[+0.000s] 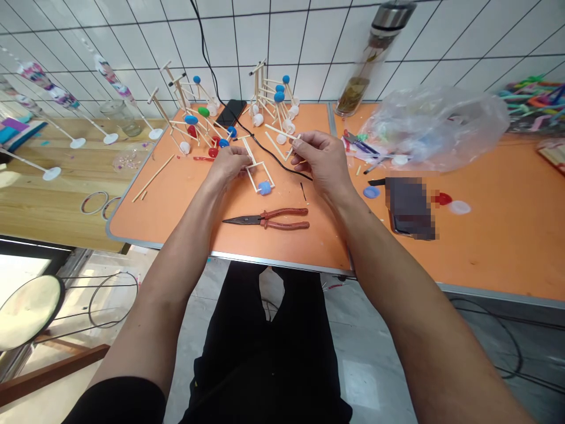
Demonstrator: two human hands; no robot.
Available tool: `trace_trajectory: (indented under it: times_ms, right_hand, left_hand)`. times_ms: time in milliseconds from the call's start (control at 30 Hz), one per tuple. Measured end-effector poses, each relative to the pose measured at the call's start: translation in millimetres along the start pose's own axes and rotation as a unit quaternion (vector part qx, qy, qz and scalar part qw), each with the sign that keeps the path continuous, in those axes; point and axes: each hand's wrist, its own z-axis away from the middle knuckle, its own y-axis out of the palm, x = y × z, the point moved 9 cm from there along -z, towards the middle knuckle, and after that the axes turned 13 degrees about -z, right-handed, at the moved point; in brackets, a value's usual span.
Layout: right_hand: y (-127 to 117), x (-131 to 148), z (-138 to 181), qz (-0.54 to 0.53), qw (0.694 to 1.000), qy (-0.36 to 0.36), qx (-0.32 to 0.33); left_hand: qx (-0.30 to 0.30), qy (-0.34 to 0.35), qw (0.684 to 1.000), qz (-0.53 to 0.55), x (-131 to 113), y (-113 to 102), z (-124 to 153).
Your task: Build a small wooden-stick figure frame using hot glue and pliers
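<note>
My left hand (229, 165) is closed at the upper left corner of a small frame of pale wooden sticks (268, 173) on the orange table. A light-blue bottle cap (265, 188) sits at the frame's near end. Between thumb and fingers, my right hand (322, 160) pinches a thin wooden stick (282, 132); another stick (274, 145) slants just below it, and whether they are joined I cannot tell. Closer to me lie long-nose pliers (267, 219) with red handles, apart from both hands.
Behind my hands stand stick models with coloured caps (269, 97) and a dark phone (230, 113). A black cable (276, 158) crosses the table. To the right are a plastic bag (436, 126), a tall bottle (362, 73) and a pixelated dark device (408, 206).
</note>
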Motion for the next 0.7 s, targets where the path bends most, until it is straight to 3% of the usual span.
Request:
trace_trajectory:
  times_ms: [200,333,400,500,600,700]
  right_hand:
    - [5,-3,6,-0.093,0.993,0.067,-0.018]
    - [10,0,9,-0.131,0.989,0.067,-0.012]
    - [12,0,9,-0.147,0.987,0.07,-0.011]
    - [15,-3,10,-0.173,0.981,0.082,-0.016]
    - [17,-8,12,-0.197,0.975,0.1,-0.028]
    - [21,-15,14,-0.22,0.968,0.114,-0.035]
  left_hand:
    - [-0.047,0.02,0.989,-0.14,-2,-8,2]
    - [-0.114,0.098,0.94,-0.306,-18,-17,5]
    - [-0.149,0.129,0.925,-0.325,-29,-19,10]
    - [-0.122,0.172,0.956,-0.204,-42,-9,20]
    - [0.017,0.158,0.987,0.002,-45,23,28]
    - [0.097,0.125,0.981,0.111,-47,46,37]
